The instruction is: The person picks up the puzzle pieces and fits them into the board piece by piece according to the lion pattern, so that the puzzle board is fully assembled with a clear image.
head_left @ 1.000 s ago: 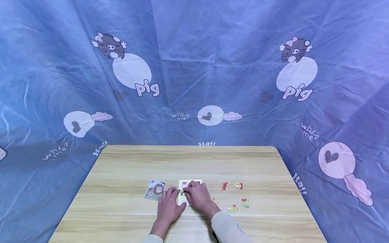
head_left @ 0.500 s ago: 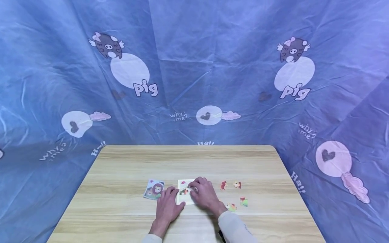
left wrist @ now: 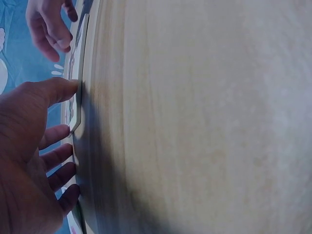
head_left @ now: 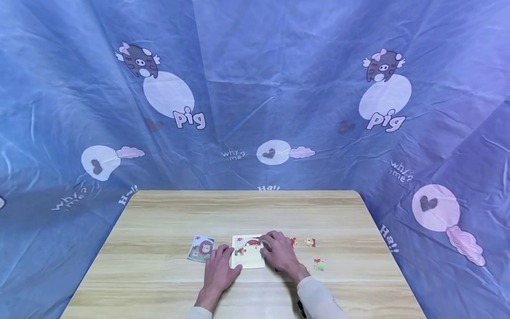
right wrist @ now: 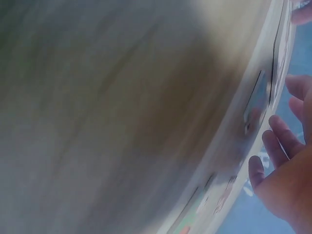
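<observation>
A pale puzzle board (head_left: 252, 263) lies mid-table, with a green-and-orange puzzle piece (head_left: 240, 251) at its left and a red patch (head_left: 253, 242) near its top right. My left hand (head_left: 220, 268) rests at the board's left side; in the left wrist view its thumb (left wrist: 63, 90) touches the board edge (left wrist: 78, 109), fingers loosely spread. Over the right edge of the board is my right hand (head_left: 280, 251), relaxed, and I see nothing held in it. Its fingers (right wrist: 285, 136) hover above the table in the right wrist view, near a flat puzzle piece (right wrist: 256, 103).
A card with a lion picture (head_left: 201, 248) lies left of the board, partly behind my left hand. Loose pieces lie to the right: a red one (head_left: 294, 242), a cream-and-red one (head_left: 310, 242) and a green-and-red one (head_left: 319, 264). A blue printed cloth (head_left: 239, 110) surrounds the table.
My right hand has left the middle of the board and shifted right, uncovering the pieces there. Its wrist now covers a loose piece at the lower right. The left hand stays put.
</observation>
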`<state>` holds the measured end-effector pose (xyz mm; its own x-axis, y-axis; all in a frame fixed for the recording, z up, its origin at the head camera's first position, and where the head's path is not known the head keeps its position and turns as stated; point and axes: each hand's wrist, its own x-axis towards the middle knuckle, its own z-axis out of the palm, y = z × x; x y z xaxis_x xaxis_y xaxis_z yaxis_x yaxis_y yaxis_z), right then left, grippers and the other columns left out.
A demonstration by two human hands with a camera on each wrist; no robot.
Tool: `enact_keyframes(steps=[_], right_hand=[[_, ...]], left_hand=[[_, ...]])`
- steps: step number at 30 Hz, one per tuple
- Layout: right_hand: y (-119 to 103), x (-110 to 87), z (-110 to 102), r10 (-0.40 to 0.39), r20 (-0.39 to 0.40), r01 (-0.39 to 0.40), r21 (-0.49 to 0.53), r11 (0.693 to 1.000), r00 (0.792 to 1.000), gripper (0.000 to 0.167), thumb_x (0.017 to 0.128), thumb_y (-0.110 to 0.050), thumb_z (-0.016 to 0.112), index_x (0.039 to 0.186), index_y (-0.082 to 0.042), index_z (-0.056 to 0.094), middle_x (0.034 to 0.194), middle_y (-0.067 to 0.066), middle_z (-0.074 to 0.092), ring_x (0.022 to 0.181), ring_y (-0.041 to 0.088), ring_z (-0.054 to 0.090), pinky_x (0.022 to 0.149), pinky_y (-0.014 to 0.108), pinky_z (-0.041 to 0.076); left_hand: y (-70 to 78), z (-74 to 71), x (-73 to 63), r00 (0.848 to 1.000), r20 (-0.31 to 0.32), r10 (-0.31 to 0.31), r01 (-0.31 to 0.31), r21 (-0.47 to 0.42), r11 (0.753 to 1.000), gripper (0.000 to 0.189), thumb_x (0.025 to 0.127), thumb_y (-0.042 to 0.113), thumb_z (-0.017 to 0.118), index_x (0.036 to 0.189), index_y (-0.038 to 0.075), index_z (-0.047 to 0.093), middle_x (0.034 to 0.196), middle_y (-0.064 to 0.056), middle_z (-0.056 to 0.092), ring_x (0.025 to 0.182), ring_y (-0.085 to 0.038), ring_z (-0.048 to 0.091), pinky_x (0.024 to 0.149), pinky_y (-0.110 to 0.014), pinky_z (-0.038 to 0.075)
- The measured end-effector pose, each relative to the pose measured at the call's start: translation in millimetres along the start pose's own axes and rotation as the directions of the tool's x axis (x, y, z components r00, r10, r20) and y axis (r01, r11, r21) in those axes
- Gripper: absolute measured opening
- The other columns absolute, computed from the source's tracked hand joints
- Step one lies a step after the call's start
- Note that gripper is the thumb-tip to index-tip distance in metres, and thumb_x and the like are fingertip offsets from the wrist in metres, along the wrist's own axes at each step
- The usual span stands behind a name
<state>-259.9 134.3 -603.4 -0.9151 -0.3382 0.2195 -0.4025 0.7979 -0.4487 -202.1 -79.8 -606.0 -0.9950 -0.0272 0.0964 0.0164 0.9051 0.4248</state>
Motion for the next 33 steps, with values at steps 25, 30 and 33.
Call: enact_keyframes(steps=[25,30,33], right_hand=[[41.7,-8.5,-17.4,0.194,-0.03,-0.196,-0.117,0.973,0.98,0.033,0.081,-0.027,0.072,0.114,-0.022,0.068,0.111,0.003,0.063,0.102,0.024,0.056,0.078,0.04,0.043],[50.0,-15.4,-23.4,0.221,-0.067,-0.228,-0.115,0.967,0.973,0.038,0.077,-0.027,0.075,0.113,-0.018,0.068,0.109,0.006,0.063,0.099,0.026,0.057,0.074,0.04,0.04],[53.7,-18.9,-26.5,0.231,-0.072,-0.238,-0.103,0.966,0.97,0.037,0.076,-0.027,0.075,0.112,-0.019,0.069,0.109,0.007,0.063,0.1,0.027,0.056,0.076,0.042,0.041]], left_hand=[[-4.2,-0.2,6.2,1.0,0.006,-0.001,0.001,0.001,1.0,0.058,0.074,0.043,0.073,0.121,0.011,0.065,0.128,-0.007,0.057,0.111,-0.027,0.05,0.084,-0.043,0.044],[-1.2,-0.1,2.9,1.0,0.003,-0.008,0.008,0.0,1.0,0.057,0.074,0.043,0.073,0.121,0.011,0.065,0.128,-0.007,0.057,0.111,-0.027,0.05,0.084,-0.043,0.044],[0.9,0.1,0.7,1.0,0.002,-0.013,0.013,-0.002,1.0,0.057,0.074,0.042,0.073,0.121,0.011,0.065,0.129,-0.007,0.057,0.111,-0.027,0.05,0.085,-0.043,0.044]])
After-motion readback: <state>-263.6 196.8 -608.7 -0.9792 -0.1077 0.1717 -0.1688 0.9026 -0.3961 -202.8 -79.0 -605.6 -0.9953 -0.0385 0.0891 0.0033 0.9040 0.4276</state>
